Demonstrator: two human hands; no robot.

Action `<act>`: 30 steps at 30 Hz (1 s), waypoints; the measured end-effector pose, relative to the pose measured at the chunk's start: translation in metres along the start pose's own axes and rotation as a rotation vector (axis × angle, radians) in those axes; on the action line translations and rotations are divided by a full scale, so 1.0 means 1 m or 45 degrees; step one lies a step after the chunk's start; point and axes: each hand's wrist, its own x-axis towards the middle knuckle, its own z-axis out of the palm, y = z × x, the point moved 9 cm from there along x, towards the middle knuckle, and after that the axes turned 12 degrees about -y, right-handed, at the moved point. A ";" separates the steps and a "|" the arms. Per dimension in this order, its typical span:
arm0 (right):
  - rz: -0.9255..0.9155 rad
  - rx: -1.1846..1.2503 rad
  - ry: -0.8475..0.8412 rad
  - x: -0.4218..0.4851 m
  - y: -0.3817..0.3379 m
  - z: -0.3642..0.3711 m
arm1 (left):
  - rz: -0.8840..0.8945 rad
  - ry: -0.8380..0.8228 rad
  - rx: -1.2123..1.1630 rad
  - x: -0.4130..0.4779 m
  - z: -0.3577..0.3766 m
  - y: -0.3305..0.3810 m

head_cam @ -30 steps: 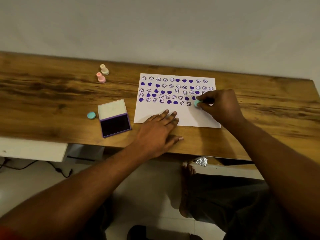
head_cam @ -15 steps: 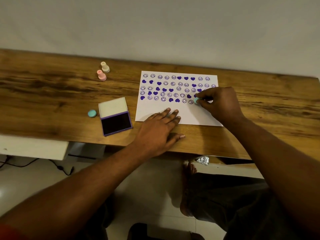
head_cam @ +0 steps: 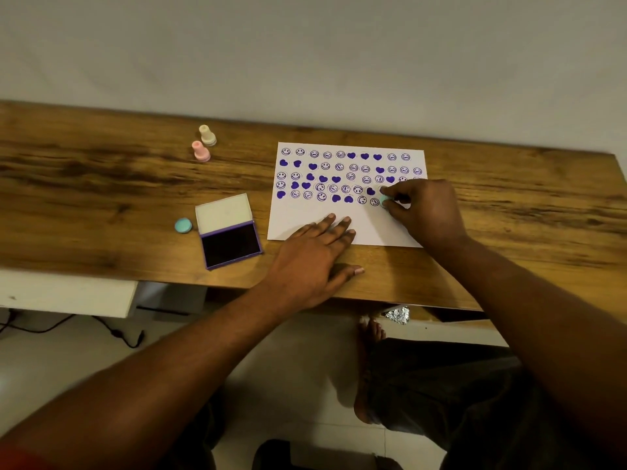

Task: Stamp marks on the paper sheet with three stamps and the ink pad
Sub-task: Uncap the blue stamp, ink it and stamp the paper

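- The teal stamp (head_cam: pixel 385 199) sits at the right end of the lowest printed row on the paper sheet (head_cam: pixel 342 228), its printing face down toward the paper. Fingers hide most of the body, so its long axis can only be judged as roughly upright, and contact with the paper cannot be confirmed.
- The right hand (head_cam: pixel 424 212) pinches the stamp between thumb and curled fingertips. This grip is low on the body, probably for control over where the mark lands.
- The sheet lies flat with its long axis running left to right, nearly parallel to the table's near edge. Five rows of purple faces and hearts fill the far part; the near strip is blank.
- The left hand (head_cam: pixel 312 256) lies flat, fingers straight and close together on the sheet's near edge, thumb spread onto the table (head_cam: pixel 101 198). It likely pins the sheet against sliding.
- The ink pad (head_cam: pixel 230 244) stands open left of the sheet, lid hinged away, dark pad nearest the person, within reach for re-inking.
- A teal cap (head_cam: pixel 183 225) lies just beside the pad.
- The pink stamp (head_cam: pixel 201 151) and cream stamp (head_cam: pixel 207 135) stand upright farther back, unused.
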 end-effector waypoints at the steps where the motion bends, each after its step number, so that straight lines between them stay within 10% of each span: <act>1: 0.009 -0.001 0.002 0.000 0.000 0.000 | 0.002 0.002 -0.001 0.000 0.001 0.000; 10: 0.072 0.037 -0.017 0.003 0.005 0.004 | 0.021 0.016 -0.026 -0.001 0.003 -0.001; 19: 0.362 0.862 0.330 0.005 0.045 -0.015 | 0.021 0.030 -0.047 -0.001 -0.002 0.000; 30: 0.265 1.375 0.128 0.039 -0.004 0.016 | -0.156 0.344 -0.275 -0.038 -0.052 -0.056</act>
